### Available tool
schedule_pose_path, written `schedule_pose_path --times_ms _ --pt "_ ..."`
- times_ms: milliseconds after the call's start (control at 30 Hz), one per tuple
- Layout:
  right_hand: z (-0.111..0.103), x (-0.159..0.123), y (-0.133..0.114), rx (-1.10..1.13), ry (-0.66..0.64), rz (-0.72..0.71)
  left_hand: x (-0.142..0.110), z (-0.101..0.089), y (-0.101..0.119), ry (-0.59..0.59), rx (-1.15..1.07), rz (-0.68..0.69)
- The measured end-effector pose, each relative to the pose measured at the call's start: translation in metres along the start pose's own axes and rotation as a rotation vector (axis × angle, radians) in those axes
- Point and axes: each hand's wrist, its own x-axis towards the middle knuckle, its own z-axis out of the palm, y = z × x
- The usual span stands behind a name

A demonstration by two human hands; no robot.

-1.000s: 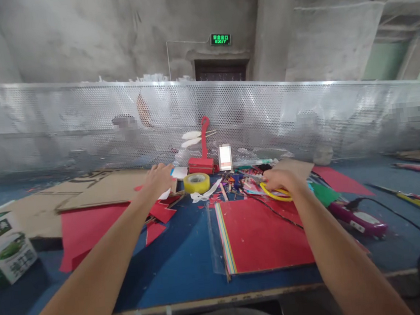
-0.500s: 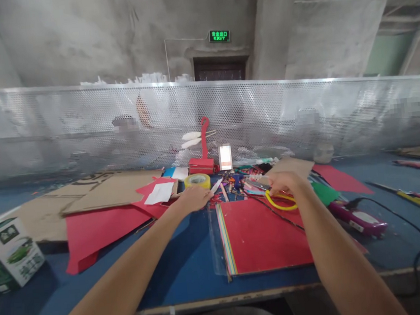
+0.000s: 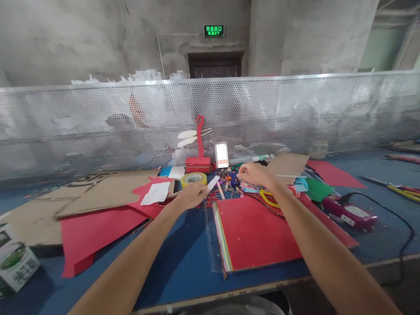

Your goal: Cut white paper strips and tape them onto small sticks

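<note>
My left hand is closed on a white paper strip, which sticks out past the fingertips to the upper right. Just behind that hand lies a roll of yellowish tape. My right hand hovers over the small craft clutter, fingers bent and drawn together; whatever they may pinch is hidden. Yellow-handled scissors rest under my right wrist, partly covered by it. A stack of red and coloured paper lies in front, between my forearms.
Cardboard pieces and red sheets cover the left side, near a milk carton. A red box-shaped object with a hooked handle stands behind. To the right are a purple glue gun with a cord and yellow-handled pliers.
My right hand has let go of the yellow-handled scissors and moved left over the clutter. The left hand keeps the white strip. The whole view has shifted slightly.
</note>
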Motion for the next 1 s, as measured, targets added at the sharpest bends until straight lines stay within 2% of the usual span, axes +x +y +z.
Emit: schedule_pose_path --times_ms 67,133,300,333,367,433,500,567,1000 --pt "0.01 0.001 -0.009 0.201 -0.065 -0.072 0.003 -0.006 0.002 -0.046 0.002 0.093" --pt "0.019 0.001 -0.017 0.463 -0.174 -0.086 0.005 -0.011 0.006 -0.015 -0.037 0.164" --pt "0.04 -0.004 -0.034 1.107 -0.48 0.036 0.003 -0.019 0.019 0.089 -0.139 0.26" --pt "0.043 -0.004 -0.037 1.206 -0.488 0.046 0.002 -0.02 0.021 0.091 -0.153 0.266" --pt "0.045 -0.003 -0.04 1.295 -0.46 0.046 0.001 -0.021 0.023 0.089 -0.167 0.264" --pt "0.047 0.0 -0.045 1.428 -0.316 0.029 -0.001 -0.024 0.028 0.087 -0.192 0.243" --pt "0.047 0.003 -0.047 1.494 -0.168 0.022 -0.001 -0.026 0.032 0.08 -0.216 0.212" --pt "0.044 0.005 -0.047 1.521 -0.084 0.019 -0.002 -0.028 0.036 0.07 -0.239 0.175" --pt "0.045 0.007 -0.047 1.616 -0.035 -0.067 0.0 -0.028 0.038 0.111 -0.485 -0.036"
